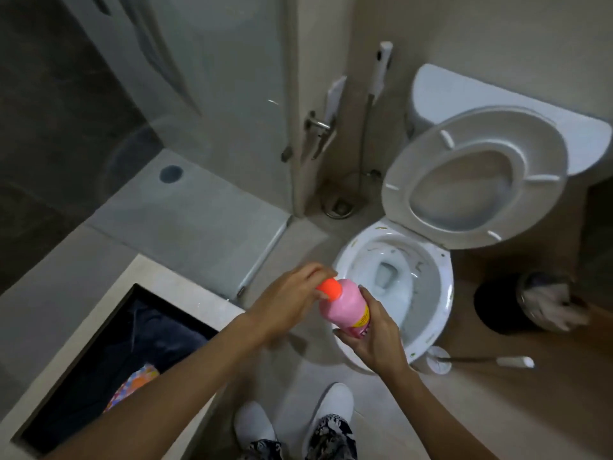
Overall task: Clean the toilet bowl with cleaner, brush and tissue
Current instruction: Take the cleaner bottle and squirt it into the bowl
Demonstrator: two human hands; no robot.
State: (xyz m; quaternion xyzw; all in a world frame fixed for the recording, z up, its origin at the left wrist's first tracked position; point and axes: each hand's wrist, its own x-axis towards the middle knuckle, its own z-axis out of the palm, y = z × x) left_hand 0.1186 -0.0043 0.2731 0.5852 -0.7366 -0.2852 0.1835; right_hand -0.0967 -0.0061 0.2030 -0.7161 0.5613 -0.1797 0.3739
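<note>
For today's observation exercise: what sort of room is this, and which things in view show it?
A bathroom, most likely in a home. A toilet stands with its seat raised, a glass shower screen is on the left, and a spray hose hangs on the wall.

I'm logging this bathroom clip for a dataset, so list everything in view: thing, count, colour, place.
Cleaner bottle: 1, pink, held over the bowl's near-left rim.
Cap: 1, orange, on the bottle.
Toilet bowl: 1, white, centre right, streaked inside.
Seat and lid: 1 each, white, raised against the tank.
Tank: 1, white, top right.
Toilet brush: 1, white, lying on the floor right of the bowl.
Bin: 1, black, right, with crumpled tissue inside.
Bidet sprayer: 1, white, on the wall.
Glass shower door: 1, left.
Floor drain: 1, metal, corner.
Shoes: 2, white, bottom.
Left hand: 1, grips the cap.
Right hand: 1, holds the bottle.
</note>
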